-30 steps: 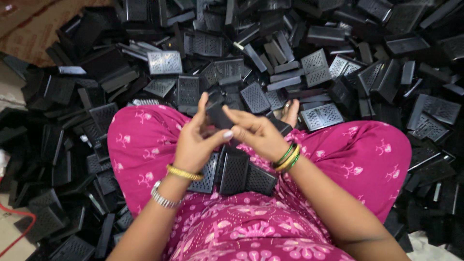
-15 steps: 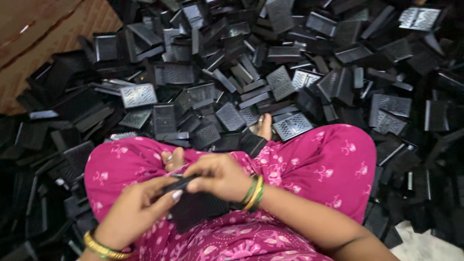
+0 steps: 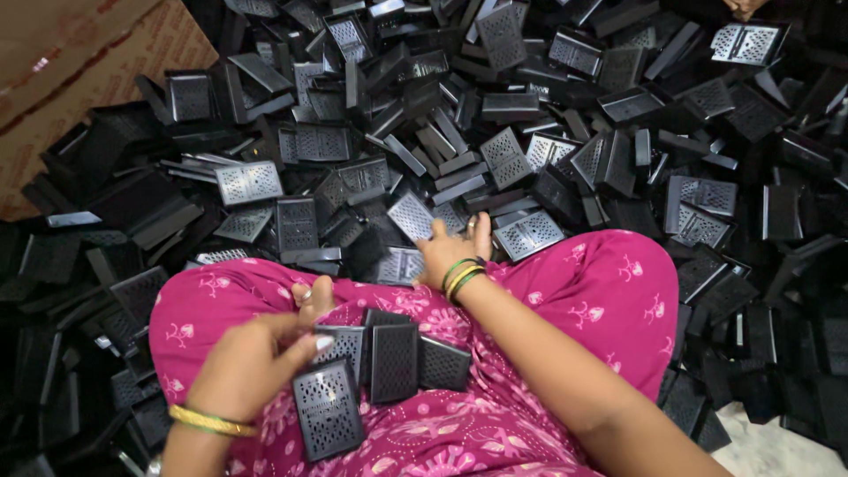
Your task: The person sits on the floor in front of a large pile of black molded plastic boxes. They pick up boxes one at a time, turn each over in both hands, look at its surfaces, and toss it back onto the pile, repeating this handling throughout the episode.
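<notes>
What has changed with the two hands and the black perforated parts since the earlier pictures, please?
The right hand left the part both hands held and reached forward into the pile of black parts. The left hand dropped to the lap, holding a perforated black part beside the lap stack. The pile looks unchanged.

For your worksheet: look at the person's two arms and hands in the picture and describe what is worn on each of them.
Both forearms are bare, with no sleeves and no gloves. The left hand has a yellow-gold bangle at its wrist and pale polish on its nails. The right hand has a stack of green and gold bangles at its wrist. I see no rings or watch.
</notes>
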